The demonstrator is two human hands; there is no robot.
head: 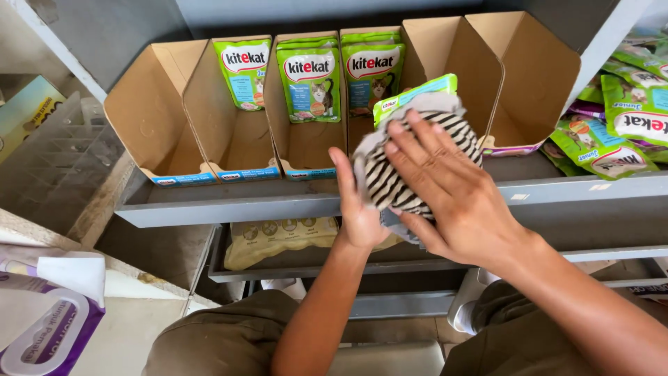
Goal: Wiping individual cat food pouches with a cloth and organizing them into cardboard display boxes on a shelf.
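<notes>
Two hands are meeting at the centre of the frame, in front of a grey metal shelf (229, 207). Coming up from the lower middle, the left hand (358, 209) is gripping a green pouch (415, 94) from the left side, its thumb pointing upward along the pouch's edge; its other fingers are hidden behind the pouch, so how they are lying cannot be told. Coming in from the lower right, the right hand (456, 191) is pressing a black-and-white striped cloth (417, 157) flat against the front of that pouch, with its fingers (410, 139) slightly spread over the fabric. Only the pouch's top edge is showing above the cloth.

Behind the hands, a row of open cardboard display boxes (181, 111) is sitting on the shelf across the upper half of the frame. Three of them are holding upright green pouches with cat pictures (309, 83); the boxes at the far left and at the right are showing bare cardboard. More green pouches (626, 125) are lying heaped at the right edge. On the lower shelf, a beige bag (278, 240) is lying flat. A purple-and-white pack (49, 327) is occupying the lower left corner.
</notes>
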